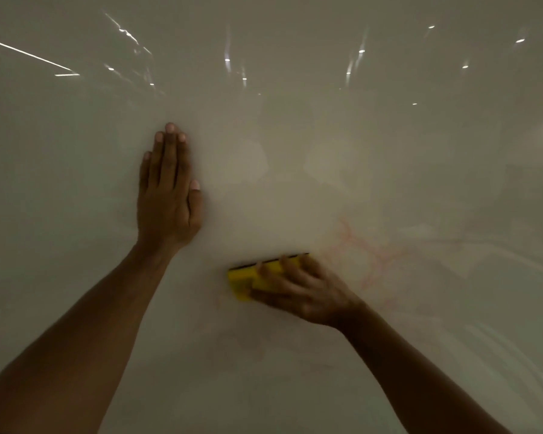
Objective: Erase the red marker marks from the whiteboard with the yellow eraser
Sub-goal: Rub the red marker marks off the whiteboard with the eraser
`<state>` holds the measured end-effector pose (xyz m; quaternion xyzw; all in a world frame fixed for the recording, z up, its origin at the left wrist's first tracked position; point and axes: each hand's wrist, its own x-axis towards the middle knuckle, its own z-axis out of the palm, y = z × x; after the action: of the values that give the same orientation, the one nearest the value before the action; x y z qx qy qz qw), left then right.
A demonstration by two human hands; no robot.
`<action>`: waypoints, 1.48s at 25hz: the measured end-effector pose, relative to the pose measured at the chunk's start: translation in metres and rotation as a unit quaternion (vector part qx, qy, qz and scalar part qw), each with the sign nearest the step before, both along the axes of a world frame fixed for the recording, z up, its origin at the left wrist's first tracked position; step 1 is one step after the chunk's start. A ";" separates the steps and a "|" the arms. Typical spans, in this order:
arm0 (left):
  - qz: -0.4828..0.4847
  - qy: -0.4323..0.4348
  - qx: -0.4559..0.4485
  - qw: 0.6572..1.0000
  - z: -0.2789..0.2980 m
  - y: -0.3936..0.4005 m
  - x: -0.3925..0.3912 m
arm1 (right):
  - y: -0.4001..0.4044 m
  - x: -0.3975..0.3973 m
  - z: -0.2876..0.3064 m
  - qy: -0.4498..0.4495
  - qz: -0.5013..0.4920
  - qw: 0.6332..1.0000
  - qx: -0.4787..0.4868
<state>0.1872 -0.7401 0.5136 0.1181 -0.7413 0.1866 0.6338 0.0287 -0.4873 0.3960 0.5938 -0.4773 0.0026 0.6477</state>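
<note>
The glossy whiteboard [295, 126] fills the whole view. My right hand [301, 289] grips the yellow eraser [245, 281] and holds it against the board, low and right of centre; its fingers cover most of the eraser. Faint smeared red marker marks [376, 258] lie just to the right of the eraser, and weaker pink traces [248, 346] show below it. My left hand [168, 192] lies flat on the board with straight fingers pointing up, to the upper left of the eraser.
Ceiling-light reflections [226, 59] glint across the upper board. The board surface runs on in all directions past the frame edges.
</note>
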 end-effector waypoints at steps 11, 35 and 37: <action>0.002 -0.011 -0.046 0.999 -0.001 0.052 -0.039 | 0.045 -0.009 0.018 -0.227 -0.085 0.938 -0.248; -0.010 -0.104 -0.179 0.978 0.032 0.096 -0.073 | 0.085 -0.030 0.018 -0.215 -0.109 0.941 -0.236; -0.018 -0.105 -0.172 0.979 0.034 0.114 -0.085 | 0.095 -0.038 0.020 -0.390 -0.074 0.806 -0.438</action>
<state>0.1021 -0.6263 0.5473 -0.0263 -0.7625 0.3107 0.5669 -0.0089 -0.3922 0.4157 0.1591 -0.6803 0.3953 0.5963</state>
